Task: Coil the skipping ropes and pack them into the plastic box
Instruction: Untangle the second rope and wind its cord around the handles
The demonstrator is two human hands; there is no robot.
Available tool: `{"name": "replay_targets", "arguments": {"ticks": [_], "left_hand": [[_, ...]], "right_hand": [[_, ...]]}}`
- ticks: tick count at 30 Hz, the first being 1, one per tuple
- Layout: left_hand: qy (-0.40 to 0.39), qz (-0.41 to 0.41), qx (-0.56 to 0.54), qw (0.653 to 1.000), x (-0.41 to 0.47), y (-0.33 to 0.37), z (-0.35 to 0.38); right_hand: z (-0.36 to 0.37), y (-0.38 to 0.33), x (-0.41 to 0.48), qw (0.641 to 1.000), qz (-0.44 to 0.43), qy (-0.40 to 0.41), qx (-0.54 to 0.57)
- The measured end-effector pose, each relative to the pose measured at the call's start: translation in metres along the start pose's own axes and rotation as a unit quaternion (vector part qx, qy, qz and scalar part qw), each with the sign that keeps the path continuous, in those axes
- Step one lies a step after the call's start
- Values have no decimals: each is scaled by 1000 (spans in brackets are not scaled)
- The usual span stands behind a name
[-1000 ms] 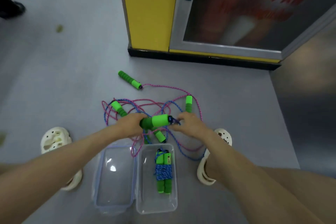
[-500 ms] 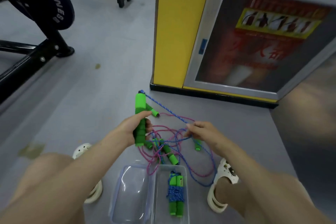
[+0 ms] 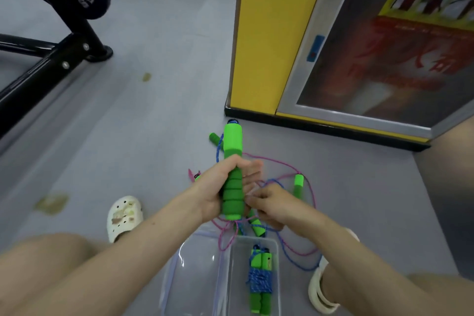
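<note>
1. Head view: the left hand [image 3: 215, 195] grips a green foam handle [image 3: 232, 179] upright above the grey floor [image 3: 154, 141]. The thumb wraps across the front and the fingers lie behind (their tips show, blurred, past its right edge).
2. The right hand [image 3: 273, 206] is just beside the handle's lower half. Its fingers are curled and pinch a strand of the loose ropes [image 3: 305, 268]; blur hides which colour.
3. Those pink and blue ropes lie tangled on the floor, largely covered by both hands.
4. One loose handle [image 3: 298, 185] lies right of the hands. Another [image 3: 215, 138] peeks out behind the held one, and a third [image 3: 257, 227] shows under the right wrist.
5. The plastic box [image 3: 256, 240] sits between the knees, its near end cut off by the frame.
6. A coiled rope [image 3: 260, 279] lies inside the box, two green handles bound with blue cord.
7. The clear lid [image 3: 195, 264] lies just left of the box, partly hidden by the left forearm.
8. A white clog [image 3: 124, 215] stands to the left.
</note>
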State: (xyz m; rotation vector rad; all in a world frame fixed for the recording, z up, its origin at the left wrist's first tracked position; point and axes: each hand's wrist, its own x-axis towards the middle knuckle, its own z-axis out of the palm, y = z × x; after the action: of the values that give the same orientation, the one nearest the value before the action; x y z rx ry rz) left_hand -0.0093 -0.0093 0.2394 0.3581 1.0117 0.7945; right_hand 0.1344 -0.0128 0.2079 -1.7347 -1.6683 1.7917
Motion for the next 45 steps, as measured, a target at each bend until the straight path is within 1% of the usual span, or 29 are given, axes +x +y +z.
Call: {"name": "replay_targets", "arguments": {"ticks": [4, 6, 7, 10, 11, 12, 13, 15, 17, 19, 21, 23, 24, 25, 26, 27, 28, 29, 30, 31, 32, 33, 35, 36, 37, 39, 41, 43, 45], "left_hand": [[59, 32, 183, 981, 7, -7, -1], [59, 39, 246, 967, 8, -10, -4], [62, 43, 301, 951, 7, -10, -7], [61, 54, 516, 852, 5, -9, -16], [57, 46, 548, 833, 4, -9, -20], [49, 33, 555, 830, 3, -8, -23], [43, 23, 549, 834, 2, -5, -27], [47, 20, 482, 875, -1, 2, -30], [80, 41, 355, 931, -2, 13, -31], [120, 56, 194, 972, 0, 23, -33], [147, 71, 36, 986, 2, 28, -36], [178, 86, -56, 979, 5, 30, -39], [196, 92, -81, 973, 6, 30, -40], [213, 95, -98, 967, 7, 31, -43], [224, 96, -107, 964, 9, 31, -45], [228, 92, -104, 964, 10, 30, -46], [221, 85, -93, 967, 11, 28, -45], [208, 76, -78, 972, 11, 24, -44], [194, 67, -66, 976, 12, 20, -41], [183, 57, -58, 980, 13, 16, -39], [173, 49, -53, 982, 13, 12, -36], [161, 41, -49, 985, 12, 10, -33], [131, 26, -35, 990, 11, 6, -27], [112, 20, -24, 993, 10, 5, -24], [91, 18, -11, 996, 9, 4, -21], [43, 20, 25, 999, 8, 1, -13], [-6, 26, 41, 999, 7, -3, -7], [-43, 38, 14, 998, 7, -6, -3], [-57, 49, -17, 997, 9, -10, 0]], "right_hand": [[-2, -4, 1, 999, -27, -7, -19], [-6, -5, -1, 997, -53, -11, -56], [-8, -5, -1, 995, -66, -4, -78], [-16, -3, 1, 981, -84, 59, -164], [-20, -2, 4, 978, -82, 86, -174], [-24, -1, 5, 977, -83, 108, -167], [-28, 0, 6, 976, -87, 126, -153], [-34, 1, 5, 967, -104, 161, -166], [-39, 1, 3, 948, -131, 199, -212], [-45, 1, 2, 937, -137, 224, -230], [-52, 2, 2, 940, -96, 215, -248], [-57, 3, 0, 950, -42, 189, -246], [-59, 2, -1, 962, -26, 179, -205], [-60, 0, -2, 978, -19, 172, -119], [-61, -1, -3, 986, -22, 162, 10], [-63, -1, -4, 974, -37, 152, 161], [-66, -1, -5, 939, -58, 138, 311], [-70, 0, -6, 890, -75, 117, 435], [-74, 2, -7, 847, -81, 97, 516], [-77, 3, -8, 823, -79, 86, 556], [-79, 4, -8, 822, -69, 83, 559], [-78, 6, -7, 847, -54, 91, 521], [-67, 10, -4, 933, -16, 116, 341], [-60, 11, -3, 961, 2, 116, 251], [-53, 12, -1, 975, 16, 107, 192], [-44, 10, 1, 987, 25, 92, 125], [-41, 8, 2, 993, 18, 103, 58], [-37, 7, 2, 996, 17, 87, 15], [-31, 6, 2, 999, 28, 33, 4]]}}
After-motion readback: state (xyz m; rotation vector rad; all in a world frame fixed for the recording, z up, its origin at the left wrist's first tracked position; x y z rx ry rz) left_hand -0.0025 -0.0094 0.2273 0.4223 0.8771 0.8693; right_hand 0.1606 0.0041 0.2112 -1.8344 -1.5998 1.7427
